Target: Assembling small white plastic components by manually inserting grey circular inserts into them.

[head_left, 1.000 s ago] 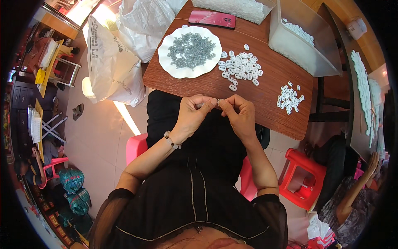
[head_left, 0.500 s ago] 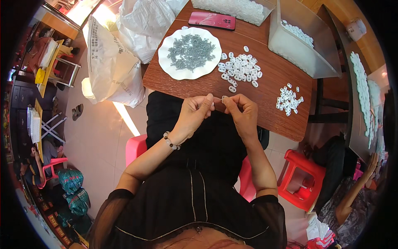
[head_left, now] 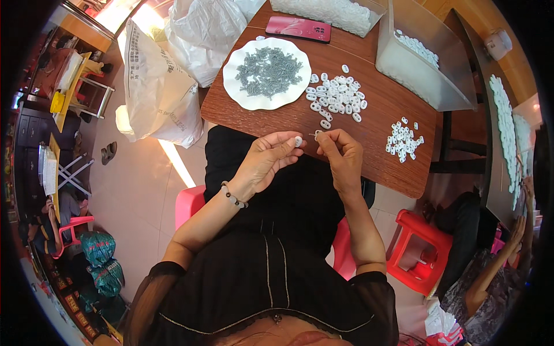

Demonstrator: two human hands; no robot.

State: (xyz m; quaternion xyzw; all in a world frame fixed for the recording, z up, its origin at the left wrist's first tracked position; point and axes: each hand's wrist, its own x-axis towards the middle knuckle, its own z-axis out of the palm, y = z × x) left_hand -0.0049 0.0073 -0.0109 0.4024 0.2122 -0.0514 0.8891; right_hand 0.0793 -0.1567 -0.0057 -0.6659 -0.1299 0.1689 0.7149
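Just off the table's near edge, my left hand (head_left: 266, 160) pinches a small white oval piece (head_left: 298, 141) between thumb and fingertips. Close beside it, my right hand (head_left: 345, 158) grips another small white piece (head_left: 318, 133), partly hidden by the fingers, with a thin pin-like bit pointing left from it. Beyond my hands lies a pile of white oval pieces (head_left: 340, 94) with dark holes. To its left, a white scalloped plate (head_left: 232, 86) carries many short grey pins (head_left: 269, 70). Smaller white pieces (head_left: 404, 140) form a heap at the table's right.
On the brown table (head_left: 369, 155) a pink phone (head_left: 298, 29) lies at the back, near a translucent bin (head_left: 412, 81) of white pieces. White sacks (head_left: 158, 92) stand left. A red stool (head_left: 418, 254) is at right, where another person's arm (head_left: 490, 277) reaches to a table.
My hands have moved slightly apart. The white oval piece now shows in my left fingertips, and the pin-like bit shows at my right. At far right, the other person's hands have shifted.
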